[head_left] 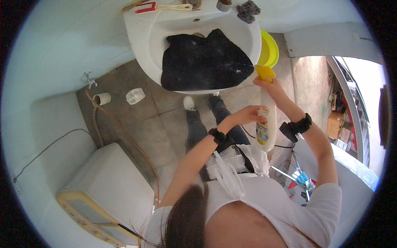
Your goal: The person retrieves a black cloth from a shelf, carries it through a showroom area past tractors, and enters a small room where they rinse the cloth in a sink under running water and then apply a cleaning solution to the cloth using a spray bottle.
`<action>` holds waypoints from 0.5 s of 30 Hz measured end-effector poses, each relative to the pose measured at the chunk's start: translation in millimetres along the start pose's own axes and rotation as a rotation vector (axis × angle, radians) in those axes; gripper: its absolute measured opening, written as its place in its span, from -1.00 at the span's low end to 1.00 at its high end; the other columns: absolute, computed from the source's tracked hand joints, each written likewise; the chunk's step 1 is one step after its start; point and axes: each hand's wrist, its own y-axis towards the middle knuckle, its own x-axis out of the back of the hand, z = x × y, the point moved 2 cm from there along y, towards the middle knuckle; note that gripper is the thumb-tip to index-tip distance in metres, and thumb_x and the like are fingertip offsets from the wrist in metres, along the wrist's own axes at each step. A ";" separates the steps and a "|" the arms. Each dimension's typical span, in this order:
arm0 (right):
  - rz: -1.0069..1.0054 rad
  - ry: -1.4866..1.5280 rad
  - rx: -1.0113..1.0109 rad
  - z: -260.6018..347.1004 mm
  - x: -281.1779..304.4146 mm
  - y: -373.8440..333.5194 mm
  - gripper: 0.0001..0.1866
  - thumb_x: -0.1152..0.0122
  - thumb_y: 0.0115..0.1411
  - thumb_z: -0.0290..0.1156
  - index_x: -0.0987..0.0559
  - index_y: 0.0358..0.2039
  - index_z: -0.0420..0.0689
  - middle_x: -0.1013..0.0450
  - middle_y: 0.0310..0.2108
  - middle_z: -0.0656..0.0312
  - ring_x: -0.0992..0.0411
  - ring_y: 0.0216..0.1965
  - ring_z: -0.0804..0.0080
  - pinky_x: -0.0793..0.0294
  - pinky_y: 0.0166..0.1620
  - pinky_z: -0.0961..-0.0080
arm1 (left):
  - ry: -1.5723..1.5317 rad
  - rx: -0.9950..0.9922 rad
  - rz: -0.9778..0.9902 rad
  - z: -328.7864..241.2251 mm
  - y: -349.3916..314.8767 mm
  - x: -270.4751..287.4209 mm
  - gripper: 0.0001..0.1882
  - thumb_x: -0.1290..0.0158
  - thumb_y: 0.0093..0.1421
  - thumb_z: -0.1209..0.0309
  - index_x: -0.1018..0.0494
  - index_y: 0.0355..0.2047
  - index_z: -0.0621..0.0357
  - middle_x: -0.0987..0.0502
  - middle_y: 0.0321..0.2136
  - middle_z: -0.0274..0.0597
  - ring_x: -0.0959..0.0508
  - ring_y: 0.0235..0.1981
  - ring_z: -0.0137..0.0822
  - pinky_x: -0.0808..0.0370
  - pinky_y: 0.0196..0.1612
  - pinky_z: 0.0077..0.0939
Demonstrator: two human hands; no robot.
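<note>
A white plastic bottle (pixel 269 126) with a yellow cap (pixel 265 72) and a printed label is held upright beside the front right of the sink. My right hand (pixel 273 89) is closed around its neck just below the cap. Against the side of the bottle, lower down, my left hand (pixel 248 115) grips it with thumb and fingers near the label. A black cloth or mat (pixel 202 62) lies spread over the white sink (pixel 142 49), draping onto its front rim. Its surface carries a few pale specks.
A red-and-white brush (pixel 163 7), a small cup (pixel 223 5) and a dark grey scrubber (pixel 248 11) sit on the sink's back ledge. Right of the sink is a yellow-green basin (pixel 269 49). A white washing machine (pixel 111 186) stands at left, near a hose (pixel 124 128) and tap (pixel 89 80).
</note>
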 end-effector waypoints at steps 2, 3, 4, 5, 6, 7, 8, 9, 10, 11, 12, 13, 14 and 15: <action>-0.005 0.053 0.164 0.5 -1.6 0.9 -0.73 -0.18 -0.05 -0.33 -0.41 -0.31 -0.08 -0.36 -0.42 0.33 -0.31 -0.38 0.54 -0.28 -0.34 0.62 | -0.026 -0.048 0.025 2.2 7.4 0.8 -0.58 -0.06 0.06 0.35 -0.29 -0.08 0.19 -0.43 -0.18 -0.20 -0.42 -0.17 -0.32 -0.32 -0.04 -0.45; -0.007 0.051 0.164 2.3 -0.9 0.9 -0.73 -0.18 -0.05 -0.33 -0.41 -0.31 -0.08 -0.36 -0.42 0.33 -0.31 -0.38 0.54 -0.28 -0.34 0.62 | -0.052 -0.095 0.049 1.8 9.8 1.9 -0.57 -0.08 0.05 0.30 -0.30 -0.08 0.17 -0.44 -0.19 -0.14 -0.45 -0.18 -0.27 -0.33 -0.04 -0.44; -0.014 0.044 0.172 5.4 1.3 0.8 -0.71 -0.19 -0.06 -0.32 -0.40 -0.30 -0.08 -0.36 -0.41 0.32 -0.31 -0.38 0.54 -0.29 -0.33 0.61 | -0.052 -0.097 0.051 2.1 11.8 4.5 -0.57 -0.08 0.05 0.30 -0.30 -0.08 0.17 -0.44 -0.19 -0.14 -0.45 -0.18 -0.27 -0.33 -0.04 -0.44; -0.022 0.038 0.180 6.9 4.3 1.8 -0.69 -0.19 -0.07 -0.32 -0.39 -0.29 -0.09 -0.36 -0.41 0.31 -0.32 -0.38 0.54 -0.30 -0.33 0.60 | -0.011 -0.058 0.063 -1.6 13.6 5.1 -0.56 -0.08 0.04 0.31 -0.30 -0.07 0.17 -0.44 -0.19 -0.14 -0.45 -0.18 -0.27 -0.33 -0.04 -0.44; -0.024 0.037 0.181 6.8 9.1 5.2 -0.69 -0.19 -0.07 -0.32 -0.39 -0.29 -0.09 -0.36 -0.41 0.31 -0.32 -0.38 0.54 -0.30 -0.33 0.60 | 0.029 -0.019 0.075 -5.5 15.3 5.6 -0.56 -0.08 0.04 0.31 -0.29 -0.07 0.16 -0.44 -0.19 -0.14 -0.45 -0.18 -0.28 -0.32 -0.04 -0.44; -0.042 0.035 0.106 5.0 15.9 9.9 -0.68 -0.19 -0.07 -0.32 -0.39 -0.28 -0.09 -0.36 -0.41 0.31 -0.32 -0.37 0.54 -0.30 -0.32 0.59 | 0.030 -0.021 0.076 -10.5 17.2 6.5 -0.56 -0.08 0.04 0.31 -0.29 -0.07 0.16 -0.44 -0.19 -0.14 -0.45 -0.18 -0.28 -0.32 -0.04 -0.44; -0.059 0.034 0.030 2.9 20.3 11.5 -0.66 -0.19 -0.07 -0.33 -0.38 -0.26 -0.10 -0.36 -0.41 0.31 -0.32 -0.36 0.55 -0.31 -0.31 0.58 | 0.093 0.008 0.064 -14.3 18.9 6.1 -0.56 -0.07 0.05 0.32 -0.29 -0.07 0.17 -0.44 -0.19 -0.14 -0.45 -0.19 -0.28 -0.33 -0.05 -0.44; -0.058 0.032 0.031 2.0 21.0 11.1 -0.66 -0.19 -0.07 -0.33 -0.38 -0.26 -0.10 -0.36 -0.41 0.31 -0.32 -0.36 0.55 -0.31 -0.31 0.58 | 0.157 0.036 0.050 -16.5 19.6 5.6 -0.57 -0.07 0.05 0.33 -0.29 -0.07 0.17 -0.45 -0.20 -0.15 -0.46 -0.19 -0.28 -0.34 -0.06 -0.43; -0.054 0.082 0.029 0.7 20.9 10.6 -0.67 -0.20 -0.07 -0.33 -0.38 -0.27 -0.10 -0.37 -0.41 0.32 -0.32 -0.35 0.56 -0.31 -0.32 0.60 | 0.158 0.033 0.047 -11.4 20.2 7.3 -0.57 -0.07 0.05 0.33 -0.29 -0.07 0.17 -0.45 -0.20 -0.15 -0.46 -0.19 -0.28 -0.34 -0.06 -0.43; -0.052 0.132 0.029 -0.3 20.7 10.8 -0.67 -0.21 -0.08 -0.34 -0.39 -0.28 -0.10 -0.37 -0.41 0.32 -0.32 -0.35 0.58 -0.31 -0.32 0.61 | 0.116 0.005 0.051 -10.6 19.1 9.1 -0.59 -0.06 0.06 0.33 -0.30 -0.09 0.18 -0.45 -0.21 -0.15 -0.46 -0.21 -0.30 -0.35 -0.07 -0.43; -0.049 0.128 0.035 -0.6 17.4 11.9 -0.67 -0.21 -0.08 -0.34 -0.39 -0.28 -0.10 -0.37 -0.41 0.32 -0.32 -0.35 0.58 -0.31 -0.32 0.61 | 0.075 -0.026 0.053 -10.0 18.6 10.1 -0.61 -0.06 0.06 0.33 -0.32 -0.11 0.19 -0.46 -0.23 -0.16 -0.46 -0.23 -0.31 -0.36 -0.09 -0.43; 0.005 0.089 0.086 1.2 9.1 13.2 -0.68 -0.22 -0.08 -0.34 -0.40 -0.28 -0.11 -0.37 -0.40 0.32 -0.32 -0.34 0.59 -0.31 -0.31 0.62 | 0.079 -0.034 0.046 -8.2 14.4 11.4 -0.61 -0.06 0.06 0.33 -0.32 -0.11 0.19 -0.46 -0.23 -0.16 -0.46 -0.23 -0.31 -0.36 -0.09 -0.43; 0.049 0.060 0.127 1.1 2.8 13.4 -0.68 -0.22 -0.09 -0.35 -0.41 -0.29 -0.12 -0.38 -0.40 0.32 -0.33 -0.34 0.59 -0.31 -0.30 0.64 | 0.154 0.000 -0.004 -26.8 -1.4 7.0 -0.62 -0.07 0.05 0.33 -0.32 -0.12 0.18 -0.47 -0.25 -0.17 -0.46 -0.25 -0.33 -0.36 -0.11 -0.45; 0.050 0.073 0.209 7.5 -10.1 7.5 -0.69 -0.23 -0.09 -0.39 -0.43 -0.28 -0.11 -0.39 -0.37 0.35 -0.34 -0.32 0.63 -0.30 -0.28 0.68 | 0.230 0.031 -0.063 -38.6 -19.5 8.6 -0.62 -0.08 0.04 0.33 -0.33 -0.14 0.18 -0.47 -0.27 -0.19 -0.46 -0.27 -0.36 -0.37 -0.13 -0.46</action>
